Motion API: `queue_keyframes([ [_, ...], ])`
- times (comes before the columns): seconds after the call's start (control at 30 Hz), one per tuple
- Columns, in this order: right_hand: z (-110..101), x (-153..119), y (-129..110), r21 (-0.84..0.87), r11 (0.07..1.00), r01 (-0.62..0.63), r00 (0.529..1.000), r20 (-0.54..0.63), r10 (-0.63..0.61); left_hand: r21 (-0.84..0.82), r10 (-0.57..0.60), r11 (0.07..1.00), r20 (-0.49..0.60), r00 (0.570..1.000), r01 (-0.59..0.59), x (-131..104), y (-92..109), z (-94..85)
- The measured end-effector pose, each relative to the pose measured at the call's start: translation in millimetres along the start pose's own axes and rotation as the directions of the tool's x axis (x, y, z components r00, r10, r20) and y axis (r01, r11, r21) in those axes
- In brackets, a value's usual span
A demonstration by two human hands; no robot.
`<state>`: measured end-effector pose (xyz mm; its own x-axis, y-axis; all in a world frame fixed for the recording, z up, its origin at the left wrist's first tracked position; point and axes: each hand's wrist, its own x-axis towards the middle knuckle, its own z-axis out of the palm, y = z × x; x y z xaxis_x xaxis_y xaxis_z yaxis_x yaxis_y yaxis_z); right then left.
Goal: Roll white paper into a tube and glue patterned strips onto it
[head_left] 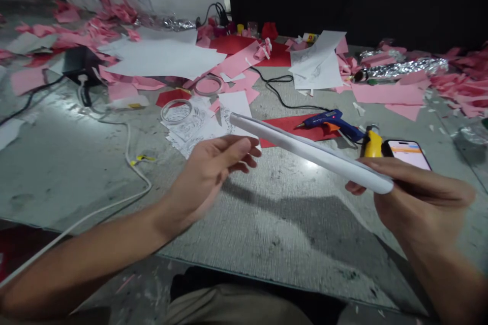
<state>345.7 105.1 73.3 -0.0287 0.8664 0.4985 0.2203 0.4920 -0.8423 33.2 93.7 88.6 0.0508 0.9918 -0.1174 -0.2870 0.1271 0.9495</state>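
A white rolled paper tube (pixel 305 155) slants above the table, its near end in my right hand (pixel 415 193). That hand is closed round the tube, thumb on top and fingertips below. My left hand (pixel 224 160) is half curled just below the far part of the tube, with nothing visible in it and its fingers loosely apart. Beyond the tube a blue glue gun (pixel 331 121) with an orange trigger lies on a strip of red paper (pixel 278 124). Next to it are a yellow-handled object (pixel 372 143), its kind unclear, and a lit phone (pixel 407 155).
Rolls of tape (pixel 176 111) rest on patterned paper pieces (pixel 190 132). White sheets (pixel 163 53), pink scraps (pixel 392 90) and crumpled foil (pixel 407 68) cover the back. A white cable (pixel 127 147) runs from a black box (pixel 80 63) across the left side.
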Motion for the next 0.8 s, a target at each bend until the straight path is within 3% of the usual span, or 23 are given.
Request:
queue_keyframes([
  [0.07, 0.4, 0.4, -0.3, -0.014, 1.000, 0.006, 1.000, 0.012, -0.006, -0.051, -0.099, 0.993, 0.069, 0.993, 0.103, -0.2, -5.2, 7.9],
  [0.13, 0.1, 0.9, -0.6, -0.037, 0.999, 0.012, 1.000, 0.019, -0.011, -0.047, -0.114, 0.992, 0.092, 0.989, 0.119, -0.7, -5.0, 12.7],
  [0.23, -1.7, 0.8, -0.6, -0.059, 0.998, 0.000, 1.000, 0.016, 0.001, 0.007, -0.053, 0.999, 0.040, 0.998, 0.053, -4.5, 3.1, 11.7],
  [0.33, -3.7, -0.2, -0.4, -0.074, 0.997, -0.017, 1.000, 0.010, 0.018, 0.076, 0.126, 0.989, -0.030, 0.992, -0.123, -9.7, 17.5, 3.8],
  [0.4, -4.1, -0.6, -0.3, -0.075, 0.997, -0.026, 1.000, 0.010, 0.027, 0.133, 0.329, 0.940, -0.095, 0.940, -0.315, -10.2, 28.5, -2.8],
  [0.47, -3.6, -0.5, -0.3, -0.074, 0.997, -0.028, 1.000, 0.009, 0.029, 0.231, 0.517, 0.848, -0.161, 0.841, -0.477, -6.7, 38.1, -9.3],
  [0.53, -2.5, 0.0, -0.3, -0.077, 0.997, -0.025, 1.000, 0.004, 0.026, 0.317, 0.625, 0.768, -0.182, 0.759, -0.557, 0.2, 44.2, -15.0],
  [0.57, -1.9, 0.3, -0.3, -0.079, 0.997, -0.022, 1.000, 0.001, 0.022, 0.346, 0.651, 0.743, -0.176, 0.738, -0.572, 4.1, 45.5, -17.4],
  [0.63, -0.9, 0.8, -0.1, -0.080, 0.997, -0.022, 1.000, -0.001, 0.022, 0.407, 0.673, 0.706, -0.130, 0.728, -0.580, 11.2, 44.9, -21.2],
  [0.8, -0.3, 0.5, -0.7, -0.093, 0.995, -0.037, 0.999, 0.031, 0.040, 0.559, 0.592, 0.624, 0.119, 0.797, -0.546, 20.3, 35.1, -27.6],
])
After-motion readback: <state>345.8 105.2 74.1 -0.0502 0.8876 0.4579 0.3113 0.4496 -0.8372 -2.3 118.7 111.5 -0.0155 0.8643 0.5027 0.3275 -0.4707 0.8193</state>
